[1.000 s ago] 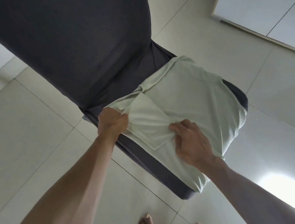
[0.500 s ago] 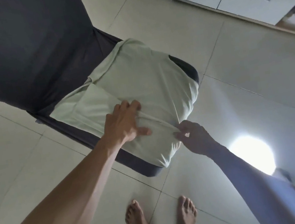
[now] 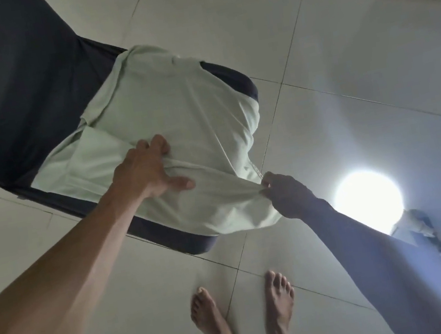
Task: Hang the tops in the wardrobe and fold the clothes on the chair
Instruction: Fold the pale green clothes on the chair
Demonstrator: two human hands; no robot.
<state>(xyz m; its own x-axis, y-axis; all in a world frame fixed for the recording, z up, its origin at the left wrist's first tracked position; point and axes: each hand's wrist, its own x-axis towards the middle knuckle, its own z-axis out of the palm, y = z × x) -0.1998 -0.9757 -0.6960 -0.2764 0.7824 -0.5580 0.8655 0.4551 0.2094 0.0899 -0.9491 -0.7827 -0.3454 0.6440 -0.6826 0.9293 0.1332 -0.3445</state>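
shirt (image 3: 173,107) hem farther out, right hand (image 3: 286,196) pinch unchanged

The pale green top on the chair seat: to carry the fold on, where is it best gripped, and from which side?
Probably the loose hem corner overhanging the seat's front edge, taken from the near side. The pale green top hangs free there, where the right hand pinches it; the left hand presses the middle to the chair.

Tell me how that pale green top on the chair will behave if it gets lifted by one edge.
The pale green top is probably floppy: it drapes over the chair seat's edges. It looks light and thin, since it bunches into tight folds where the right hand pinches it. It likely slides easily, hence perhaps the left hand pressing it down.
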